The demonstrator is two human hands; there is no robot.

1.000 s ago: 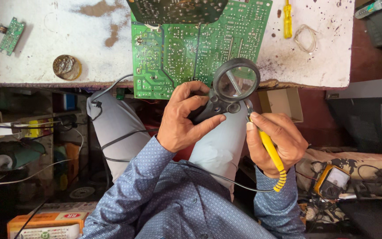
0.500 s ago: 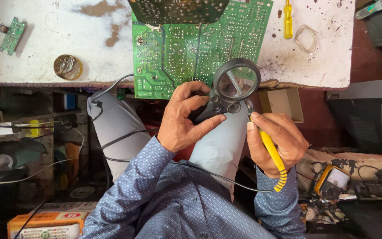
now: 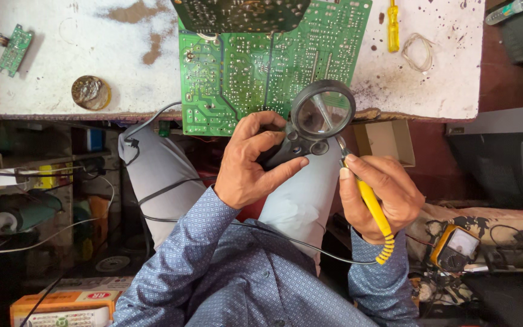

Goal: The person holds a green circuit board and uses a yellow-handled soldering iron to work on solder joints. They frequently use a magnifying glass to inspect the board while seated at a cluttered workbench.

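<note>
My left hand (image 3: 250,161) grips the black handle of a round magnifying glass (image 3: 322,111), held over the near edge of a large green circuit board (image 3: 255,66). My right hand (image 3: 385,194) holds a yellow-handled soldering iron (image 3: 370,203) like a pen, its metal tip pointing up just below the lens at the board's edge. The iron's black cord (image 3: 286,239) runs across my lap. A second dark board (image 3: 240,13) lies over the green one at the top.
The white stained workbench (image 3: 49,54) carries a small green board (image 3: 12,49), a round tin (image 3: 91,92), a yellow screwdriver (image 3: 393,27) and a wire loop (image 3: 417,51). A yellow meter (image 3: 455,247) lies at lower right. An orange box (image 3: 62,306) and shelves with clutter are left.
</note>
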